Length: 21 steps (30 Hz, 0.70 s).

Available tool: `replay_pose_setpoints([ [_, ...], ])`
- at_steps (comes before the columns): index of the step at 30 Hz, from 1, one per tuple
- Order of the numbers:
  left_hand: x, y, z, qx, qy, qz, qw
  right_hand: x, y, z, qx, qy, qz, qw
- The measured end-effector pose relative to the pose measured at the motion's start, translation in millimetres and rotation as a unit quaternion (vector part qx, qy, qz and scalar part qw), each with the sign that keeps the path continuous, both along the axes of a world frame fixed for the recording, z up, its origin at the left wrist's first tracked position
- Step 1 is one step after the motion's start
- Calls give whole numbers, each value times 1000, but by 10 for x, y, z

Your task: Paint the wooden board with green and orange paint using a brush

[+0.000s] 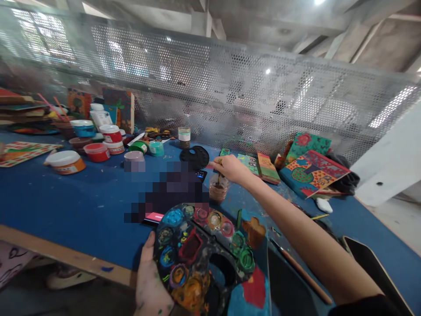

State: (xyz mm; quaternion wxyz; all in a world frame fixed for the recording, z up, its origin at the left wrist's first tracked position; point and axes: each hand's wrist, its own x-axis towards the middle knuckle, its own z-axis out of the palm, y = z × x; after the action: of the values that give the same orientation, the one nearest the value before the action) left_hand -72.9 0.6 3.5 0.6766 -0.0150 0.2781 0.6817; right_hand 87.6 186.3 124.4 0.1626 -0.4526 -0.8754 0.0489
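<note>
Palette [214,240] (bottom cut off) | left hand [150,281]: gripping it | right hand [232,168]: pinching blurred brush [219,174]

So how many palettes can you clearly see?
2: a colourful palette in the left hand, a black palette beyond the cup. Others may be hidden or blurred far left.

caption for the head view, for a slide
Left hand holding a paint-smeared palette, right hand at a clear cup on a blue table.
</note>
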Motion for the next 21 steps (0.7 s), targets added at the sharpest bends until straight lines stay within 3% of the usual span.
replay_pose_setpoints([
  [6, -25, -23, 2, -35, -54, -1, 998, -15, -37, 17, 7, -19, 0, 1000],
  [11, 12, -18, 56, -79, -41, 10, 996, -5, -68, 27, 20, -28, -10, 999],
  [21, 21, -71, 15, -41, 21, 31, 998, 7, -68, -34, 37, -39, -17, 998],
])
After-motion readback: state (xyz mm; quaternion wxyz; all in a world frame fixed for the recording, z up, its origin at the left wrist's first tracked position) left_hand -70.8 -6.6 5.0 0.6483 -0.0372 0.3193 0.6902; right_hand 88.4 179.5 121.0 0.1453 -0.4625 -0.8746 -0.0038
